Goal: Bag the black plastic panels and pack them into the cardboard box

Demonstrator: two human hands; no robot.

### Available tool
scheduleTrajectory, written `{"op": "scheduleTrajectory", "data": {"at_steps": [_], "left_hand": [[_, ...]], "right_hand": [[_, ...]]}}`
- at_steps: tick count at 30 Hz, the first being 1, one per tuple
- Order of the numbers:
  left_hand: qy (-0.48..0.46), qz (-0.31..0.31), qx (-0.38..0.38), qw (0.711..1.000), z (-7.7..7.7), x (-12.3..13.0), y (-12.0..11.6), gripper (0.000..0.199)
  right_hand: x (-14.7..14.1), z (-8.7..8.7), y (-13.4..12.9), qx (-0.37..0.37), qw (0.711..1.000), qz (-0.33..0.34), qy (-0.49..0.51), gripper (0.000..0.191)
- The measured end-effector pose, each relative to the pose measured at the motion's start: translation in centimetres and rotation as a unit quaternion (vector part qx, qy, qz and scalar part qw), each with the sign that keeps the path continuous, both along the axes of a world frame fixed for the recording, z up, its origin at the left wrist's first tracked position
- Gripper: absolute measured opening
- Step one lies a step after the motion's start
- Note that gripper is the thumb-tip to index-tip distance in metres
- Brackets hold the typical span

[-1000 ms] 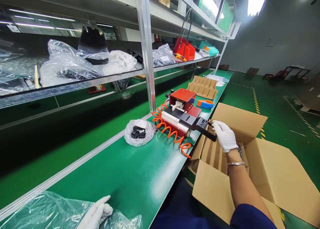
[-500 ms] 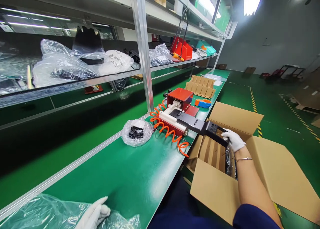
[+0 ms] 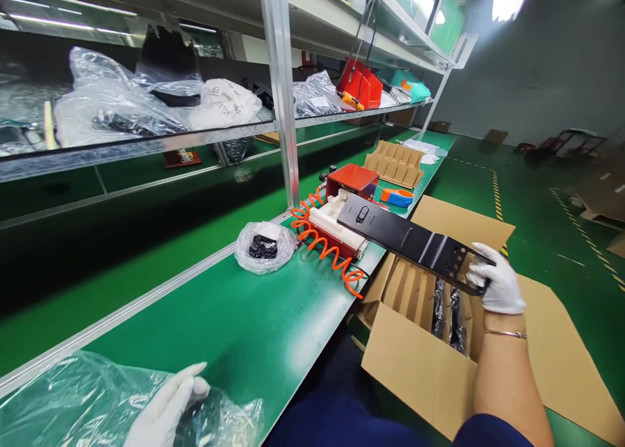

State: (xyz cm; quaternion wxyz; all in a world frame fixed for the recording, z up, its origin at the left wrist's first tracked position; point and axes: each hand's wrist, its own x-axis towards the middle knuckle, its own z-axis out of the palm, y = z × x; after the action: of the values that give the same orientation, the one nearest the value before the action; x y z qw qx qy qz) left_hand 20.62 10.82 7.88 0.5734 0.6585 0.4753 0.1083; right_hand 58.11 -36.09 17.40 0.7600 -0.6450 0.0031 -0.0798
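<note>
My right hand [image 3: 494, 279], in a white glove, grips one end of a long flat black metal plate [image 3: 405, 240] with holes, held in the air above the open cardboard box [image 3: 430, 369]. The plate's far end hovers over the red and white fixture [image 3: 342, 207] on the green bench. My left hand [image 3: 168, 408], also gloved, rests on a clear plastic bag [image 3: 88, 401] at the bench's near edge, fingers loosely spread on the film.
An orange coiled hose [image 3: 325, 248] runs beside the fixture. A small bag of black parts [image 3: 263, 246] lies left of it. Cardboard dividers [image 3: 394, 164] and an orange-blue tape roll [image 3: 396, 197] sit farther along. Shelves above hold bagged parts and a red bin [image 3: 361, 86].
My right hand has pulled the black plate out of the fixture, lifting it back and to the right over the box. The left hand has stayed on the plastic bag.
</note>
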Motion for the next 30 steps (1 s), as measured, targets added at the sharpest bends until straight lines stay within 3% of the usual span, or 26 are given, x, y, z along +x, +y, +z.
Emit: {"op": "scheduleTrajectory", "data": {"at_steps": [3,5,7,9,12,14,16,18,20,22,24,26,28,30], "left_hand": [[-0.033,-0.004,0.095,0.995,4.0,0.8,-1.0,0.068],[-0.082,-0.018,0.171,0.982,6.7,1.6,-1.3,0.08],[-0.07,-0.096,0.226,0.967,9.1,2.4,-1.5,0.083],[-0.031,-0.224,0.217,0.95,10.8,3.2,-2.1,0.076],[-0.004,-0.394,0.122,0.911,11.8,4.3,-3.6,0.056],[-0.002,-0.39,0.08,0.917,11.2,4.6,-4.3,0.034],[-0.025,-0.312,0.073,0.947,10.1,4.5,-4.7,0.03],[-0.091,-0.209,0.057,0.972,9.0,4.0,-4.5,0.036],[-0.19,-0.086,0.029,0.977,8.1,3.5,-4.2,0.042],[-0.29,0.05,0.019,0.956,7.7,3.4,-3.7,0.049],[-0.362,0.164,0.036,0.917,7.5,3.6,-3.4,0.049],[-0.401,0.238,0.063,0.882,7.3,4.3,-3.4,0.044],[-0.418,0.279,0.086,0.86,7.3,5.0,-3.6,0.04],[-0.422,0.297,0.104,0.85,7.3,5.6,-3.9,0.038]], "right_hand": [[-0.7,3.3,2.4,-0.058,0.996,0.049,-0.054,0.043],[-0.8,5.6,5.3,-0.113,0.984,0.106,-0.091,0.039],[-0.9,7.7,9.3,-0.168,0.955,0.201,-0.135,0.036],[-1.2,9.6,14.1,-0.21,0.905,0.319,-0.188,0.035],[-1.8,11.9,21.3,-0.231,0.81,0.477,-0.254,0.037],[-2.0,13.0,25.5,-0.228,0.758,0.538,-0.29,0.043],[-2.2,13.2,28.8,-0.221,0.725,0.56,-0.335,0.05],[-2.7,12.1,30.9,-0.184,0.717,0.556,-0.377,0.06],[-4.4,9.6,32.1,-0.145,0.739,0.537,-0.38,0.068],[-7.5,5.8,32.7,-0.152,0.768,0.525,-0.332,0.069],[-11.7,1.7,33.2,-0.217,0.742,0.579,-0.258,0.074],[-16.0,-1.8,33.8,-0.268,0.702,0.632,-0.19,0.084],[-19.3,-3.9,34.7,-0.3,0.718,0.603,-0.178,0.092],[-21.2,-4.6,35.5,-0.317,0.746,0.559,-0.174,0.097]]}}
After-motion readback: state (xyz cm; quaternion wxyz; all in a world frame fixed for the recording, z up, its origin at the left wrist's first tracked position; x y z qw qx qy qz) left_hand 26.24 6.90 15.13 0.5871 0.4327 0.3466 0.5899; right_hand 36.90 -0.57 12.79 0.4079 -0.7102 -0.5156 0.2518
